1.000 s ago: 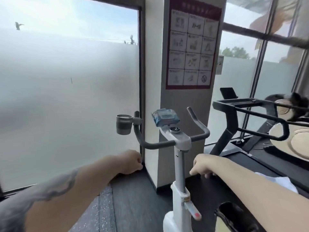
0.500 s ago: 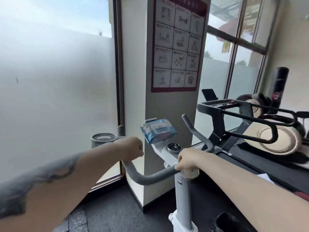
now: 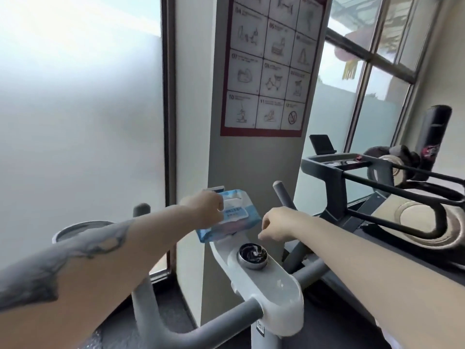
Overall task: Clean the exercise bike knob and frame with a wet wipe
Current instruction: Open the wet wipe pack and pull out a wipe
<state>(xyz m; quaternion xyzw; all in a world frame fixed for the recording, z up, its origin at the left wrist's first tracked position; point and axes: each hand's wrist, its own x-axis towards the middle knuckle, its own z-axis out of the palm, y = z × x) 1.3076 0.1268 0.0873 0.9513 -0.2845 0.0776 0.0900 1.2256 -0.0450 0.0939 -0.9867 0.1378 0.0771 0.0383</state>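
Observation:
A blue wet wipe pack (image 3: 239, 222) lies on the front end of the exercise bike's white frame (image 3: 274, 290). My left hand (image 3: 206, 207) grips the pack's left side, fingers curled over its top flap. My right hand (image 3: 276, 226) hovers just right of the pack with fingers curled loosely, holding nothing that I can see. The round silver knob (image 3: 252, 255) sits on the white frame just below my right hand. Grey handlebars (image 3: 161, 328) curve out on both sides.
A grey cup holder (image 3: 73, 230) sits on the left handlebar. A pillar with a red-framed poster (image 3: 266, 71) stands right behind the bike. A black treadmill (image 3: 377, 177) and other machines fill the right. Frosted glass is on the left.
I have moved closer to the bike. Both hands rose from the handlebar level to the wipe pack; the left now grips it and the right left the frame's post.

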